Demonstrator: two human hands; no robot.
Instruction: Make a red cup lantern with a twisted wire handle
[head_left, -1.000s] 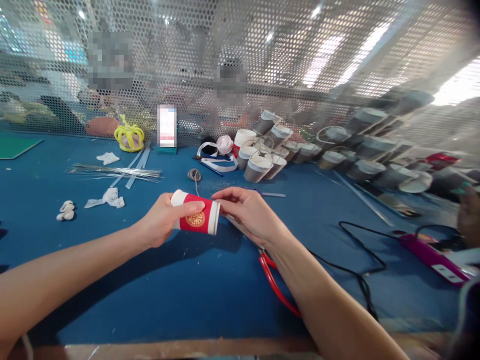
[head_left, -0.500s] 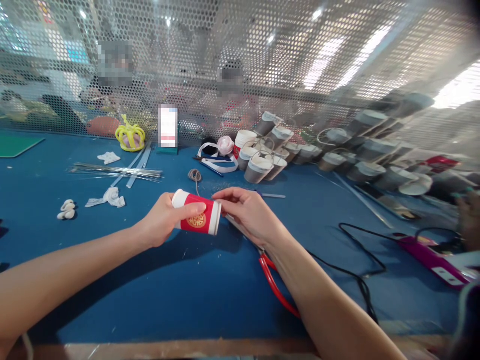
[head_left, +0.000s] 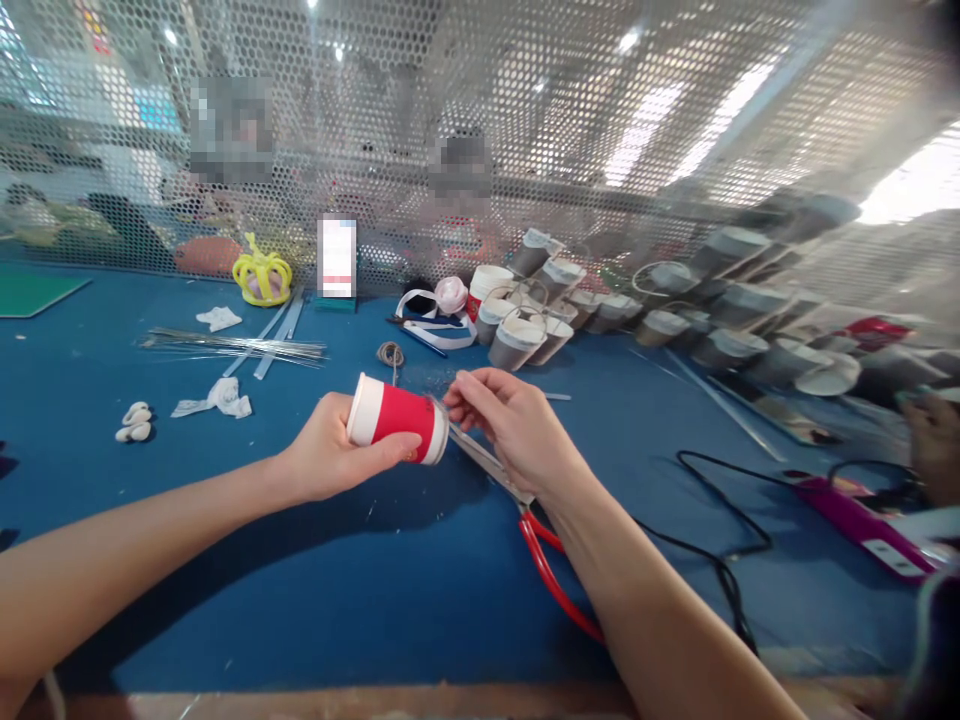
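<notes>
My left hand (head_left: 330, 455) grips a red paper cup (head_left: 397, 420) lying on its side above the blue table (head_left: 360, 590), white base to the left, rim to the right. My right hand (head_left: 517, 425) is closed at the cup's rim, fingers pinched together; what they pinch I cannot make out. Red-handled scissors (head_left: 525, 505) lie on the table under my right wrist, blades pointing toward the cup.
Several grey cups with wire handles (head_left: 525, 335) pile at the back right. Metal rods (head_left: 232, 345), a yellow crown (head_left: 261, 275), white scraps (head_left: 214, 398), ribbon (head_left: 439, 325) and a twine coil (head_left: 388, 352) lie behind. A black cable (head_left: 720, 555) and purple tool (head_left: 862, 510) sit right. Another person's hand (head_left: 930, 440) is at the far right. Mesh screen behind.
My left hand has turned the cup so its gold emblem faces away and lifted it slightly. My right hand's fingers have pinched closer at the rim.
</notes>
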